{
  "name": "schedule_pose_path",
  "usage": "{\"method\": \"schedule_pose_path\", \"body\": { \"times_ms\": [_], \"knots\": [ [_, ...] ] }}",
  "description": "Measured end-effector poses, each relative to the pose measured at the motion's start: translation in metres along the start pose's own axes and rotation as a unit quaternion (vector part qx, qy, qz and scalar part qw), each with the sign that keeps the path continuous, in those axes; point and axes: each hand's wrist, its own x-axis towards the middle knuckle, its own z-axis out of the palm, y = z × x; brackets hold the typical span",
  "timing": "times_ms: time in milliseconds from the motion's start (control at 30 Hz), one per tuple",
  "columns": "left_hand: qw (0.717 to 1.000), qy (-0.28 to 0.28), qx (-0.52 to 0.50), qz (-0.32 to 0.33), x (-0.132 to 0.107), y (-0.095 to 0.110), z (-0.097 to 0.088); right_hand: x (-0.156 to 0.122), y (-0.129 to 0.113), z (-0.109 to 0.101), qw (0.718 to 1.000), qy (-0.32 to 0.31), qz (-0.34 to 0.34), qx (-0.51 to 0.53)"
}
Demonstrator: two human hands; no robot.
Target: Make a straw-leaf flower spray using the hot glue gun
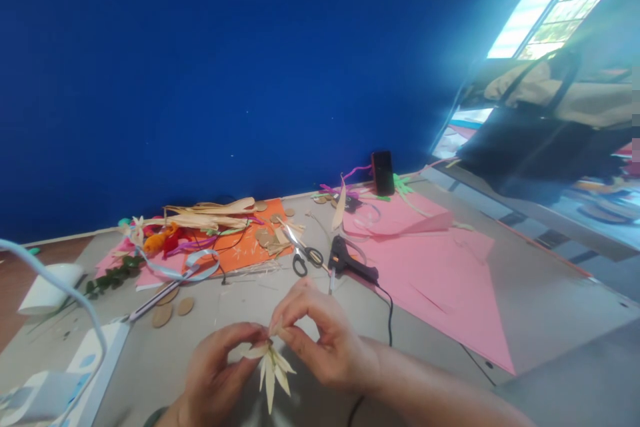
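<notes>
My left hand (217,368) and my right hand (316,332) meet low in the middle of the head view. Both pinch a small pale flower made of pointed straw-coloured petals (271,367), which hang down between them. The fingertips of both hands press together at the flower's top. Just beyond my hands on the grey table (540,307) lie black-handled scissors (303,255) and a black glue gun (350,263) with its cord trailing toward me.
Pink paper (440,280) covers the table's right side, orange paper (250,243) the middle back. Dried husk strips (210,213), brown card discs (173,311), a pale blue ribbon (190,270), green leaves (113,277) and a black phone (383,172) lie about. A white power strip (85,367) sits at left.
</notes>
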Motion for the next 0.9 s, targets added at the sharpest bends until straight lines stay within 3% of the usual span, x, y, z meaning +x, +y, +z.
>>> {"method": "schedule_pose_path", "body": {
  "times_ms": [500, 700, 900],
  "knots": [
    [0.999, -0.032, -0.013, 0.015, 0.0016, -0.0021, -0.0024, 0.0006, 0.0019, 0.0004, 1.000, -0.011, -0.012, 0.000],
    [0.997, -0.075, -0.022, -0.010, 0.0020, -0.0022, -0.0044, 0.0000, 0.0018, 0.0008, 1.000, -0.013, -0.005, -0.003],
    [0.996, -0.071, -0.025, 0.046, 0.0099, 0.0025, -0.0053, -0.0007, 0.0006, 0.0018, 1.000, -0.011, 0.004, -0.006]
  ]
}}
